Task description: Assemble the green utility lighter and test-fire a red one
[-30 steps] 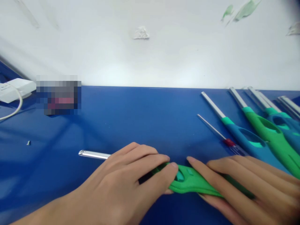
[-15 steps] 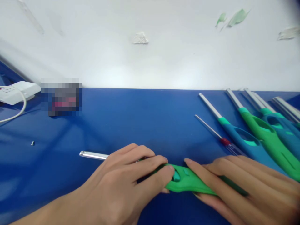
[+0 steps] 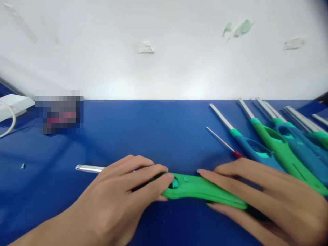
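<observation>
A green lighter [image 3: 194, 188] with a silver metal tube lies across the front middle, its tube pointing left. My left hand [image 3: 123, 194] is wrapped round its front part, with the thumb beside the teal trigger piece; the grip hides part of the tube. At the handle end, my right hand [image 3: 266, 198] has its index finger along the upper edge and its thumb under the lower edge. A screwdriver [image 3: 237, 154] with a red collar sits just behind my right hand, which covers most of its handle.
Several blue and green lighters [image 3: 282, 145] lie slanted at the right. A small screw [image 3: 23, 166] is on the blue table [image 3: 143, 133] at the left. A white box with a cable [image 3: 16, 102] and a pixelated object [image 3: 61, 112] stand at the back left. Behind rises a white panel [image 3: 179, 75].
The view has shifted, so most things appear further left. More of the green handle's rear end shows between my right fingers, and my right hand covers more of the screwdriver.
</observation>
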`<state>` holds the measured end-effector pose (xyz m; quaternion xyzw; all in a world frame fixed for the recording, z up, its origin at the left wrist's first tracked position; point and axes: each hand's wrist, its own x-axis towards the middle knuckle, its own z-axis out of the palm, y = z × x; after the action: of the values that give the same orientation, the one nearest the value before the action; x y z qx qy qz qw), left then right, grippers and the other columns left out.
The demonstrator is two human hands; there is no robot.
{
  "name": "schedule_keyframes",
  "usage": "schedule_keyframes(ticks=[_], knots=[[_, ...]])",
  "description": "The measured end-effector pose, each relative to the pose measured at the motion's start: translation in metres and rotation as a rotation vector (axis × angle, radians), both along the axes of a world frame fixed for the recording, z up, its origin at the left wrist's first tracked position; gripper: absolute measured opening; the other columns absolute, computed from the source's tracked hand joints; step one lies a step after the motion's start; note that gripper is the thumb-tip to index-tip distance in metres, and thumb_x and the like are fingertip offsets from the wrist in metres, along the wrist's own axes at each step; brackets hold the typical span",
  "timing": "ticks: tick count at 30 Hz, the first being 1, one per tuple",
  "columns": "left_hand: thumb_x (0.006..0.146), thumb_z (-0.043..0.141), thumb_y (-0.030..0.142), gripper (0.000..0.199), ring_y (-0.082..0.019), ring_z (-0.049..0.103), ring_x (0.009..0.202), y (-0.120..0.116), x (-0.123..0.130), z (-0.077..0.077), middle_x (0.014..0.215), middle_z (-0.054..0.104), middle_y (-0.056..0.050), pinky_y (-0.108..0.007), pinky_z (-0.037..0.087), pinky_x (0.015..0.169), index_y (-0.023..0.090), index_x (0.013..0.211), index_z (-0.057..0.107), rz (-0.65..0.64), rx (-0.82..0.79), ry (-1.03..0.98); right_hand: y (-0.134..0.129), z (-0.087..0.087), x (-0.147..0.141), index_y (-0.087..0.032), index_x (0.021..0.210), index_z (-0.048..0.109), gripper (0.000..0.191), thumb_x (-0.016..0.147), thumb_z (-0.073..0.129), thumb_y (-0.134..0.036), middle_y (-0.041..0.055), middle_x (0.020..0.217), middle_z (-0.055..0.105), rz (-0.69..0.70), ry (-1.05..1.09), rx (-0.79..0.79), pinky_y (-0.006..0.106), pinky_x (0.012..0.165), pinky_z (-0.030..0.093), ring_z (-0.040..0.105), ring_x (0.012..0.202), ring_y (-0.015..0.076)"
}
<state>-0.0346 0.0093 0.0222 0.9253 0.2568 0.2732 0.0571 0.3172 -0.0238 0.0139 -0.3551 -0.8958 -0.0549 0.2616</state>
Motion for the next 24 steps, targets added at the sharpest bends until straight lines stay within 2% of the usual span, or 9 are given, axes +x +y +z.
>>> schedule_keyframes(ticks=[4, 8, 11, 14, 17, 21, 24], knots=[[0.120, 0.067, 0.016, 0.037, -0.024, 0.088, 0.112, 0.005, -0.002, -0.005, 0.130, 0.092, -0.008, -0.037, 0.078, 0.101, 0.027, 0.153, 0.078, 0.012, -0.021, -0.018, 0.000, -0.003, 0.003, -0.033, 0.161, 0.075, 0.040, 0.122, 0.070, -0.026, 0.0008, 0.138, 0.088, -0.047, 0.064, -0.059, 0.030, 0.099, 0.075, 0.091, 0.111, 0.0213], [0.121, 0.075, 0.041, 0.032, -0.029, 0.087, 0.120, 0.013, 0.017, 0.002, 0.139, 0.090, -0.011, -0.042, 0.080, 0.102, 0.031, 0.151, 0.083, -0.011, 0.029, 0.003, 0.001, -0.003, 0.002, -0.031, 0.159, 0.075, 0.035, 0.126, 0.065, -0.029, 0.0024, 0.133, 0.087, -0.060, 0.026, -0.071, 0.027, 0.094, 0.075, 0.091, 0.105, 0.0205], [0.122, 0.073, 0.048, 0.031, -0.030, 0.087, 0.123, 0.017, 0.031, 0.009, 0.139, 0.090, -0.009, -0.042, 0.080, 0.101, 0.033, 0.148, 0.085, -0.022, 0.043, 0.019, -0.001, -0.002, 0.002, -0.030, 0.157, 0.076, 0.033, 0.128, 0.060, -0.031, 0.0040, 0.128, 0.086, -0.067, -0.008, -0.086, 0.026, 0.086, 0.075, 0.090, 0.097, 0.0205], [0.123, 0.072, 0.045, 0.028, -0.029, 0.087, 0.120, 0.016, 0.029, 0.010, 0.136, 0.090, -0.007, -0.040, 0.080, 0.098, 0.035, 0.145, 0.085, -0.021, 0.043, 0.040, -0.003, -0.003, 0.002, -0.031, 0.157, 0.075, 0.033, 0.129, 0.058, -0.033, 0.0046, 0.127, 0.085, -0.069, -0.017, -0.101, 0.026, 0.084, 0.075, 0.089, 0.093, 0.0207], [0.125, 0.066, 0.033, 0.027, -0.026, 0.088, 0.113, 0.011, 0.014, 0.007, 0.132, 0.091, -0.004, -0.035, 0.078, 0.095, 0.035, 0.145, 0.084, -0.014, 0.017, 0.030, -0.004, -0.002, 0.002, -0.031, 0.158, 0.074, 0.034, 0.129, 0.057, -0.033, 0.0048, 0.127, 0.084, -0.079, -0.020, -0.125, 0.026, 0.085, 0.075, 0.089, 0.093, 0.0204], [0.125, 0.055, 0.013, 0.035, -0.021, 0.085, 0.108, 0.004, -0.001, 0.000, 0.128, 0.091, -0.004, -0.029, 0.074, 0.095, 0.028, 0.145, 0.080, -0.011, -0.051, -0.026, -0.001, -0.002, -0.001, -0.033, 0.153, 0.075, 0.032, 0.130, 0.055, -0.043, 0.0051, 0.133, 0.084, -0.108, -0.021, -0.095, 0.027, 0.090, 0.076, 0.090, 0.102, 0.0213], [0.123, 0.057, 0.007, 0.036, -0.020, 0.082, 0.112, 0.003, -0.002, -0.003, 0.131, 0.090, -0.004, -0.027, 0.070, 0.096, 0.025, 0.144, 0.080, 0.008, -0.030, -0.015, 0.001, -0.001, -0.003, -0.034, 0.151, 0.076, 0.032, 0.128, 0.056, -0.045, 0.0040, 0.137, 0.086, -0.139, 0.002, -0.061, 0.034, 0.097, 0.078, 0.091, 0.108, 0.0238]])
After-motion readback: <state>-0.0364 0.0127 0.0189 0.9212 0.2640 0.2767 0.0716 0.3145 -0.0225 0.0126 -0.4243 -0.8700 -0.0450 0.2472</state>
